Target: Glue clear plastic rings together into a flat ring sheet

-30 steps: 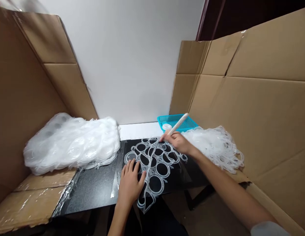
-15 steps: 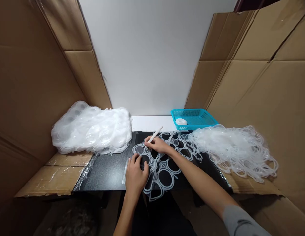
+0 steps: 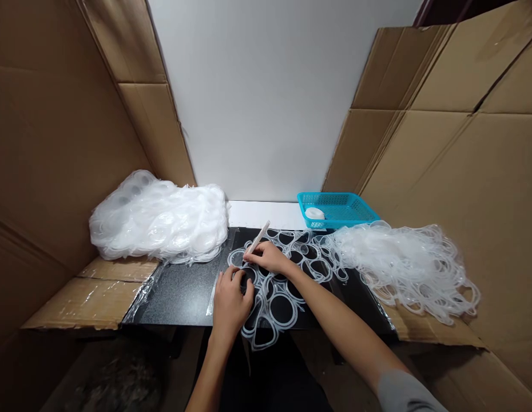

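Note:
A clear plastic sheet full of round and curved cut-outs lies on the black tabletop, its near end hanging over the front edge. My right hand is closed around a slim white pen-like tool, tilted with its lower end at the sheet's upper left part. The tip is too small to make out. On the sheet's left side rests my left hand, fingers spread and bent, just below the tool's tip. It appears to press on the plastic without gripping it.
A thick stack of translucent plastic sheets sits at the left. To the right is a tangled heap of cut plastic webbing. A blue basket at the back holds a white round piece. Cardboard walls flank the table.
The white tool and my right hand have moved slightly left and down around the ring. My left hand has shifted a little left; the camera view has also moved slightly.

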`<state>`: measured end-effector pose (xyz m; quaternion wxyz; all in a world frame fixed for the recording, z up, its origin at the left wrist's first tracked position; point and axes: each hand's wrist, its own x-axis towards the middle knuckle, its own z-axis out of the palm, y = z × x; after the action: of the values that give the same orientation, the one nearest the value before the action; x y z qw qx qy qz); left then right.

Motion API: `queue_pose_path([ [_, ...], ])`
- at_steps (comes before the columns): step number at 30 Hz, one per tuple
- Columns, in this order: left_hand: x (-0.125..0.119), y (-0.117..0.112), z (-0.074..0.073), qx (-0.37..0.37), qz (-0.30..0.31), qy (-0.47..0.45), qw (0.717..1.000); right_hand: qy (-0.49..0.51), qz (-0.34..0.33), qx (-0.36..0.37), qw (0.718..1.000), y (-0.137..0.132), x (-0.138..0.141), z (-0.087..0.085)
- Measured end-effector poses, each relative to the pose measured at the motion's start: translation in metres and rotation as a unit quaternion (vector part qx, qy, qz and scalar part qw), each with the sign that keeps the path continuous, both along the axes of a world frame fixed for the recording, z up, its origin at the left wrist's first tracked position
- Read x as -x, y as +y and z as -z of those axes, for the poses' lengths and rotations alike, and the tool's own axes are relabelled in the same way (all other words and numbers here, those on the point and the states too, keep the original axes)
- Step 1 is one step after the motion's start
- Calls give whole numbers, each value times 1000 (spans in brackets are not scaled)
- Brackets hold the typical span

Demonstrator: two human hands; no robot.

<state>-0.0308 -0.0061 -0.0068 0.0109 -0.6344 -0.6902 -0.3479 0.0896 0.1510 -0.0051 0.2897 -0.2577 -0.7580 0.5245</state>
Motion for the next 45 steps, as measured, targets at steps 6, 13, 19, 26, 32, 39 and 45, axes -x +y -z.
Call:
queue_pose_path([
  [6,0,0,-3,18,9,21,1000,-7,-1,-34,999,2,-3,-2],
  [13,-3,0,0,27,21,39,999,-19,-14,-69,997,4,-7,-2],
  [19,-1,1,-3,26,19,31,999,-8,-12,-65,998,5,-8,-1],
  [26,4,-2,-3,52,36,27,998,-38,-40,-98,994,6,-12,-7],
  [32,1,-7,2,68,32,35,997,-44,-42,-91,994,7,-13,-9],
  [39,1,-8,-2,87,31,39,995,-12,-67,-164,984,7,-13,-6],
  [45,2,-5,-2,88,31,28,995,28,-100,-346,933,10,-7,8],
])
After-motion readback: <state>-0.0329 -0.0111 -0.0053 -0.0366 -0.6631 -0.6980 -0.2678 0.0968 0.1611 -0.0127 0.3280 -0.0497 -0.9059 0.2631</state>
